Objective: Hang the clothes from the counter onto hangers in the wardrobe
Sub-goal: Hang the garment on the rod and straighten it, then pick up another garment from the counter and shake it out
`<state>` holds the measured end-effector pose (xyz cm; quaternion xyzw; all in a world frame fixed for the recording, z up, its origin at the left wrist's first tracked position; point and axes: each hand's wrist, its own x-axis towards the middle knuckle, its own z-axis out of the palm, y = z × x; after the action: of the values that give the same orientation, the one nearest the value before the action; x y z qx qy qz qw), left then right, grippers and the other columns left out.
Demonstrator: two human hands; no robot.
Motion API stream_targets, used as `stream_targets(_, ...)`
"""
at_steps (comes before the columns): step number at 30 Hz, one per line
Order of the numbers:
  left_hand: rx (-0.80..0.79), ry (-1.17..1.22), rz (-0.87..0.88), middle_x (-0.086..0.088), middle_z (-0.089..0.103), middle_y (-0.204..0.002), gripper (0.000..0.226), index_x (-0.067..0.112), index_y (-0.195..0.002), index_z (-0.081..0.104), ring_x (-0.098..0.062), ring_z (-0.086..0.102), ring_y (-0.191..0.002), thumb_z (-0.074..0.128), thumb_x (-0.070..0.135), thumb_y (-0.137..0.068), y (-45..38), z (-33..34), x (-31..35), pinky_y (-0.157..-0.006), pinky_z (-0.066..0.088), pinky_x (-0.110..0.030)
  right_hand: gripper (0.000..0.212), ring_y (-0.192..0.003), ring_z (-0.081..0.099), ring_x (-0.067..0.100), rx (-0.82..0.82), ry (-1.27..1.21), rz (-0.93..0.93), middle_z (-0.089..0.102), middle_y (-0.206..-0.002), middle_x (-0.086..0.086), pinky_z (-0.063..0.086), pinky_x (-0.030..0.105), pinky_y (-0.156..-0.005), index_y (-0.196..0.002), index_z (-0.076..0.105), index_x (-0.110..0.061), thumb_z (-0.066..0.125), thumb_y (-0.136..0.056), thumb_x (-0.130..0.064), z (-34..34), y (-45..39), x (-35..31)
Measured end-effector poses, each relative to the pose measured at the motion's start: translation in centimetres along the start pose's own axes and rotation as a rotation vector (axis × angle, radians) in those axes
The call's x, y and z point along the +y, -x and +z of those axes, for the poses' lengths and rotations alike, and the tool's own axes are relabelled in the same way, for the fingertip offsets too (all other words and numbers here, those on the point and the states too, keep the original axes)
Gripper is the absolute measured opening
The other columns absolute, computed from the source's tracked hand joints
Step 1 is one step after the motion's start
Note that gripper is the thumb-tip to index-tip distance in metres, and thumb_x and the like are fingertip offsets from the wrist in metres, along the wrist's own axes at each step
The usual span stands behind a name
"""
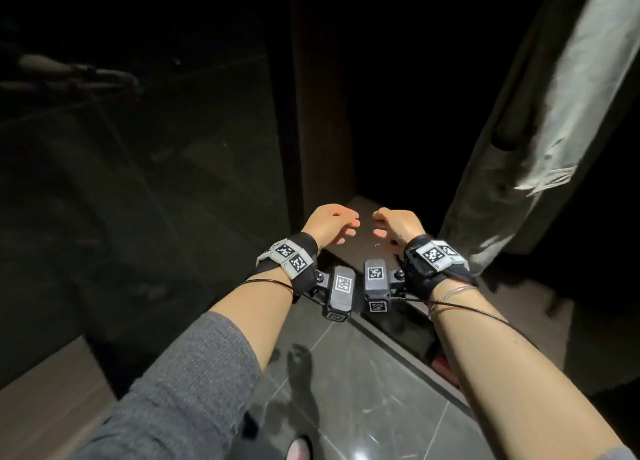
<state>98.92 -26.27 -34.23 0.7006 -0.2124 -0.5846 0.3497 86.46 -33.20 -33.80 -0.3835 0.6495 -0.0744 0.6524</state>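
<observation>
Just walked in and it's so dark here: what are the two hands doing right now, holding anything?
Left hand: open, fingers loosely curled, holding nothing.
Right hand: open, fingers loosely curled, holding nothing.

Dark marble-veined tiled floor (374, 400); pale-soled shoe toe (299, 449) at bottom edge.

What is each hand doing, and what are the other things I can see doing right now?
left hand: fingers loosely curled, holding nothing, raised in front of the dark opening.
right hand: fingers loosely curled, holding nothing, close beside the left hand, not touching.
pale garment: hanging down at the right, draped long and straight.
wardrobe: very dark; its inside cannot be made out.
tiled floor: dark, glossy, with shadows on it.
</observation>
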Motion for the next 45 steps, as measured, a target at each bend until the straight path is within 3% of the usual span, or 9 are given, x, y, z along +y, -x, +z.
stream_targets(2, 0.039, 0.030, 0.000, 0.002, 0.066, -0.083, 0.012, 0.015, -0.095, 0.063, -0.008, 0.057, -0.067, 0.052, 0.016, -0.095, -0.5, -0.4, -0.4, -0.063, 0.044, -0.020, 0.016, -0.074, 0.058, 0.018, -0.037, -0.009, -0.003, 0.061, -0.083, 0.010, 0.047, 0.034, -0.067, -0.080, 0.062, -0.005, 0.050, -0.090, -0.007, 0.6, -0.9, -0.1)
stream_targets(5, 0.093, 0.059, 0.006, 0.004, 0.065, -0.081, 0.016, 0.020, -0.088, 0.061, -0.006, 0.055, -0.064, 0.047, 0.014, -0.096, -1.2, -0.7, -0.3, -0.059, 0.042, -0.019, 0.025, -0.071, 0.052, 0.015, -0.072, 0.021, -0.020, 0.054, -0.079, 0.017, 0.044, 0.032, -0.068, -0.105, 0.061, 0.004, 0.044, -0.094, -0.009, 0.8, -1.3, -0.5)
stream_targets(9, 0.124, 0.061, 0.020, 0.005, 0.065, -0.080, 0.018, 0.017, -0.095, 0.062, -0.006, 0.055, -0.065, 0.045, 0.013, -0.095, -1.8, -1.0, 0.2, -0.061, 0.044, -0.019, 0.023, -0.064, 0.051, 0.013, -0.089, -0.030, -0.042, 0.053, -0.073, 0.003, 0.043, 0.030, -0.067, -0.077, 0.056, -0.016, 0.041, -0.096, -0.016, 0.5, -1.7, -1.0)
stream_targets(28, 0.209, 0.029, 0.084, -0.005, 0.047, -0.063, 0.032, 0.016, -0.066, 0.046, -0.013, 0.043, -0.055, 0.055, 0.001, -0.092, 2.9, 2.3, 1.5, -0.051, 0.037, -0.022, 0.015, -0.061, 0.055, 0.014, 0.055, -0.073, -0.115, 0.061, -0.076, 0.001, 0.045, 0.025, -0.055, -0.078, 0.059, -0.017, 0.052, -0.091, -0.012, -6.7, 6.5, 0.8)
stream_targets(31, 0.215, -0.026, 0.057, -0.003, 0.048, -0.066, 0.032, 0.017, -0.068, 0.047, -0.005, 0.052, -0.048, 0.052, -0.005, -0.090, 3.7, 3.5, -0.4, -0.051, 0.042, -0.018, 0.017, -0.060, 0.055, 0.014, 0.075, -0.084, -0.089, 0.062, -0.076, 0.001, 0.045, 0.025, -0.056, -0.077, 0.060, -0.017, 0.052, -0.091, -0.012, -7.3, 7.2, 2.6)
stream_targets(35, 0.212, -0.166, 0.009, -0.004, 0.054, -0.075, 0.029, 0.016, -0.069, 0.053, -0.012, 0.048, -0.066, 0.049, -0.007, -0.087, 4.2, 4.2, -3.4, -0.070, 0.042, -0.026, 0.018, -0.061, 0.055, 0.015, 0.050, -0.075, -0.030, 0.061, -0.076, 0.002, 0.044, 0.026, -0.056, -0.077, 0.060, -0.017, 0.052, -0.092, -0.012, -7.4, 7.5, 5.7)
stream_targets(38, 0.258, -0.232, 0.002, -0.014, 0.058, -0.091, 0.028, 0.008, -0.094, 0.063, -0.022, 0.051, -0.080, 0.043, -0.010, -0.085, 3.6, 4.1, -4.2, -0.076, 0.049, -0.032, 0.014, -0.059, 0.052, 0.016, 0.052, -0.067, 0.001, 0.060, -0.075, 0.003, 0.041, 0.024, -0.052, -0.079, 0.060, -0.013, 0.053, -0.091, -0.011, -7.4, 6.6, 7.0)
stream_targets(42, 0.330, -0.241, 0.016, -0.009, 0.060, -0.104, 0.027, 0.006, -0.109, 0.059, -0.020, 0.059, -0.089, 0.055, -0.002, -0.084, 1.9, 3.8, -3.8, -0.073, 0.047, -0.014, 0.011, -0.056, 0.051, 0.015, 0.092, -0.075, -0.016, 0.057, -0.073, 0.003, 0.042, 0.023, -0.046, -0.079, 0.060, -0.009, 0.055, -0.089, -0.009, -8.2, 5.1, 7.7)
stream_targets(45, 0.398, -0.319, 0.019, -0.011, 0.057, -0.125, 0.037, 0.007, -0.119, 0.053, -0.028, 0.052, -0.116, 0.061, 0.008, -0.083, 0.0, 3.0, -3.6, -0.101, 0.041, -0.030, 0.021, -0.056, 0.054, 0.014, 0.160, -0.026, -0.056, 0.057, -0.073, 0.006, 0.044, 0.027, -0.053, -0.068, 0.058, -0.012, 0.056, -0.088, -0.008, -8.5, 3.7, 7.7)
